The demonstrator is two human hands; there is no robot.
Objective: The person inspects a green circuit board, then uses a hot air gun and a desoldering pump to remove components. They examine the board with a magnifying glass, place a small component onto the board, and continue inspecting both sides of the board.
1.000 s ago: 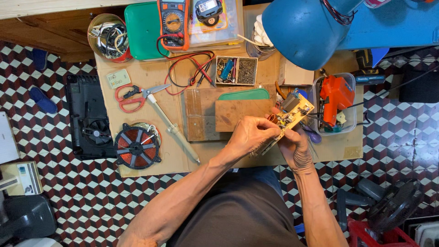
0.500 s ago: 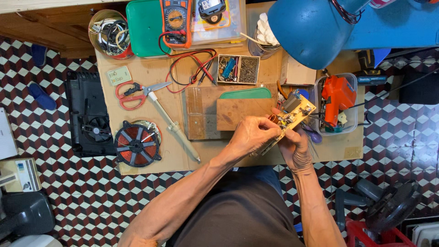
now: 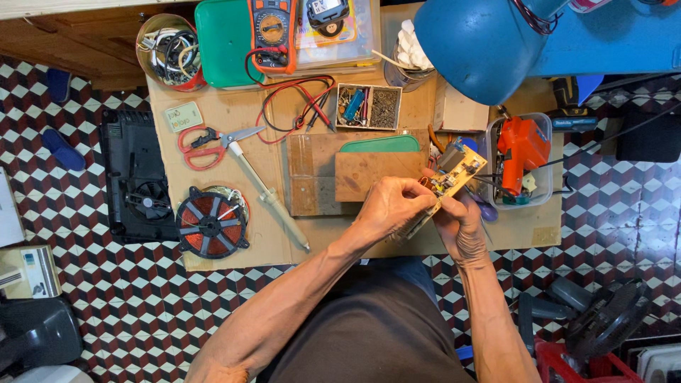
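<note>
Above the cardboard-covered surface (image 3: 234, 113), both hands grip a tilted yellowish circuit board (image 3: 454, 174), the left hand (image 3: 386, 206) pinching its lower end and the right hand (image 3: 461, 223) cradling it from beneath, near a clear plastic tub (image 3: 546, 195) holding an orange tool (image 3: 521, 145).

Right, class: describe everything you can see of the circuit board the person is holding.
The circuit board is a yellowish-tan rectangle carrying dark upright components and a blue part at its far end. It is held tilted above the cardboard-covered bench, gripped between both hands: the left hand on its near left edge, the right hand beneath it. Dark wires trail from it rightward.
</note>
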